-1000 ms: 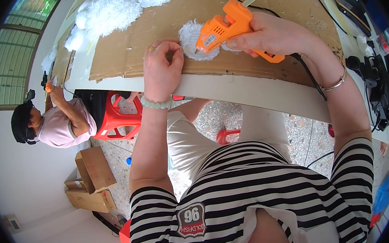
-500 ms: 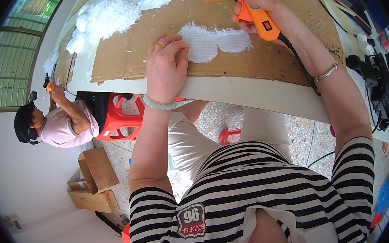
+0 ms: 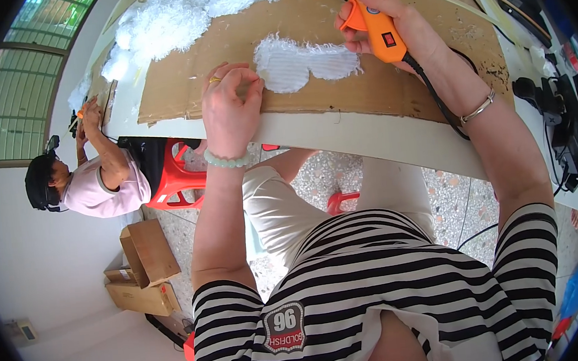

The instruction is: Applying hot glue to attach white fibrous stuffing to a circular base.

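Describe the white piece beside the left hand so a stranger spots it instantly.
Find the large brown cardboard sheet on the table. Near its close edge, right of the left hand, lies a white fringed piece. Unlike the fluffy white heap farther back, it is flat, ribbed and notched into two lobes.

Cannot follow the white fluffy pile (image 3: 165, 27) past the top edge. Cannot tell touch from gap between left hand (image 3: 230, 110) and white fabric (image 3: 300, 65). Cannot identify the co-worker's (image 3: 107, 186) tiny tool (image 3: 81, 115).
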Available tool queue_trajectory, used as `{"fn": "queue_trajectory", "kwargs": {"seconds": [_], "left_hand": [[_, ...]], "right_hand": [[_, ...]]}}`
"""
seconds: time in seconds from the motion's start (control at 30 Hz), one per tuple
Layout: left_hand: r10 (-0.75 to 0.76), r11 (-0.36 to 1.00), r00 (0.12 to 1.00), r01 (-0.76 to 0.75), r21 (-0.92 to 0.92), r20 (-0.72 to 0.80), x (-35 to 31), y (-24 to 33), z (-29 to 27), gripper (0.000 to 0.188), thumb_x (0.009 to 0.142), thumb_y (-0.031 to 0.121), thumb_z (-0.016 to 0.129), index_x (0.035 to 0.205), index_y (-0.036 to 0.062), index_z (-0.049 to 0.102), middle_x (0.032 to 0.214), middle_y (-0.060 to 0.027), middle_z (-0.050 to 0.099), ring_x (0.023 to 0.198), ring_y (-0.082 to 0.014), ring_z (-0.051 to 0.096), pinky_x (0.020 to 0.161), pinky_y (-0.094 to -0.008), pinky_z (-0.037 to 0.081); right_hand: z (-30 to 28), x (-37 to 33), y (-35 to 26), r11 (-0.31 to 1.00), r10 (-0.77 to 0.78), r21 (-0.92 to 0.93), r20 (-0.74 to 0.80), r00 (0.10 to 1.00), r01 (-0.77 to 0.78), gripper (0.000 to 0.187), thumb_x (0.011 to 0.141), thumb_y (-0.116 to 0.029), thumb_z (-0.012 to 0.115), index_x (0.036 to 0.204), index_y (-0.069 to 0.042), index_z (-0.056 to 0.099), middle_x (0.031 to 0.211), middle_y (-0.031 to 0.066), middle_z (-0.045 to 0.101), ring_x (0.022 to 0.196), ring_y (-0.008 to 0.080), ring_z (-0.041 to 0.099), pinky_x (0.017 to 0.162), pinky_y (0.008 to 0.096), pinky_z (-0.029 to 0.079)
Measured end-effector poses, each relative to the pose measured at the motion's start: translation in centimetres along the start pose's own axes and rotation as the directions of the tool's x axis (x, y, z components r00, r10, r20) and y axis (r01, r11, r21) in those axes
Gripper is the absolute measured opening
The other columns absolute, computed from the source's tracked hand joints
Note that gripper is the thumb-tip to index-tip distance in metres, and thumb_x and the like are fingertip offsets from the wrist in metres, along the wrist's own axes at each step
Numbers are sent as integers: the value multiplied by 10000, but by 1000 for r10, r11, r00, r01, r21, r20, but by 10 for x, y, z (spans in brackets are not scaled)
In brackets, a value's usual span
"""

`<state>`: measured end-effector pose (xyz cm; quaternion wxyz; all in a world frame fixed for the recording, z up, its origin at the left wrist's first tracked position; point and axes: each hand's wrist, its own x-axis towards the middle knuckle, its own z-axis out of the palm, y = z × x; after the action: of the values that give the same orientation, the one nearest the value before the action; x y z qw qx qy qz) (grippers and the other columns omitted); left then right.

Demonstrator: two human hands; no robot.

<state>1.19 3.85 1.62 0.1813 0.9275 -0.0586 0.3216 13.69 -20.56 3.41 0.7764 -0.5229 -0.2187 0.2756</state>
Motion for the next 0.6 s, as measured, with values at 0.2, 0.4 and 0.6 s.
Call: {"fn": "queue_trajectory", "kwargs": {"seconds": [0.2,0.4,0.6], "left_hand": [[43,999,999,-44,5,16,11,6,0,95,744,18,657,832,34,626,841,-117,677,884,-293,625,879,-405,447],[-208,894,973,232,-385,103,11,14,-9,240,845,26,586,1084,33,609,938,-119,683,851,-262,642,778,-338,495],[-229,957,969,206,-204,-97,-9,-17,-15,219,814,21,606,1031,25,638,940,-143,675,844,-296,638,768,-351,496]], "right_hand": [[6,0,4,995,-8,104,11,1000,7,346,912,-330,554,1051,-13,563,961,108,605,941,205,602,881,423,525],[4,2,7,994,21,110,-23,1000,-19,374,916,-343,551,1060,2,562,946,118,611,933,207,604,882,410,528],[6,1,7,998,7,66,-26,1000,-5,381,918,-347,547,1066,4,558,944,117,612,924,198,603,865,398,537]]}}
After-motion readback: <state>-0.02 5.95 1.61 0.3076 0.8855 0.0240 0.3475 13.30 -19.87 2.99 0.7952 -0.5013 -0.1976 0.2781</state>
